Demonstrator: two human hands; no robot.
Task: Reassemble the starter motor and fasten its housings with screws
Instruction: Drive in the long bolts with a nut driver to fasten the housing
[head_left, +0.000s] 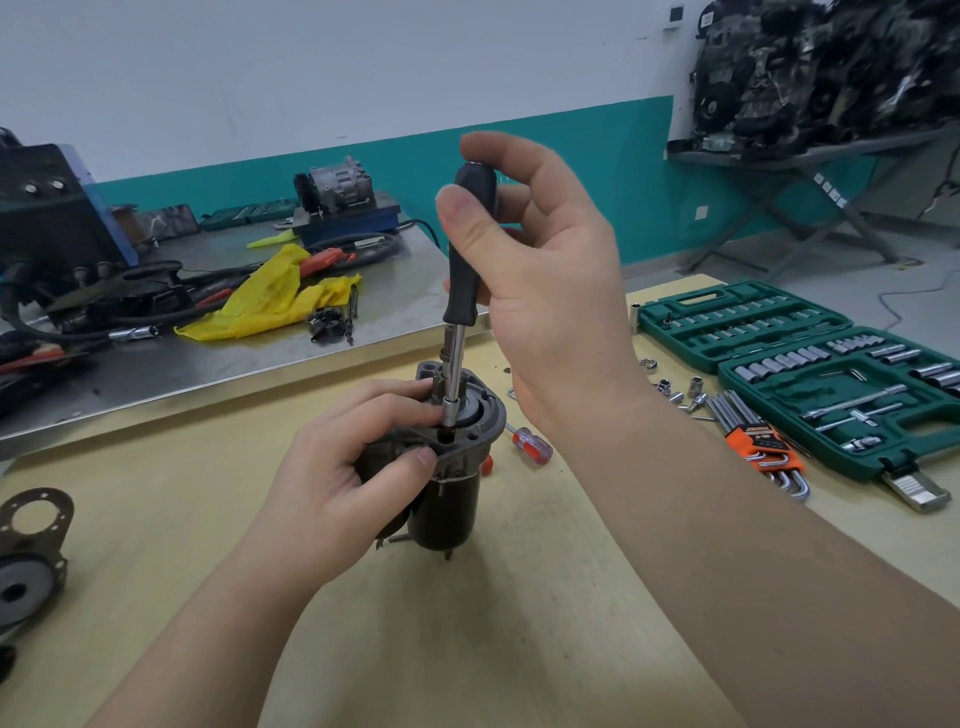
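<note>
head view: the starter motor (448, 499) stands upright on the wooden table (467, 623), near the middle, its grey end housing (485, 415) on top. the left hand (343, 467) wraps round the upper body of the motor, fingers curled, thumb pressed on the housing's near edge. the right hand (535, 249) is above it, pinching the black handle of a nut driver (465, 260) between thumb and fingers; the driver stands nearly upright, its chrome shaft and socket set down into the top of the housing. just right of the motor lies a red-handled screwdriver (530, 444). further right, loose sockets (675, 392), an orange holder of hex keys (763, 441) and an open green socket set case (810, 364). at the near left edge sits another grey housing part (31, 551). far left, a steel bench (218, 358) carries a yellow rag (275, 301), cables and a blue machine (57, 208).
</note>
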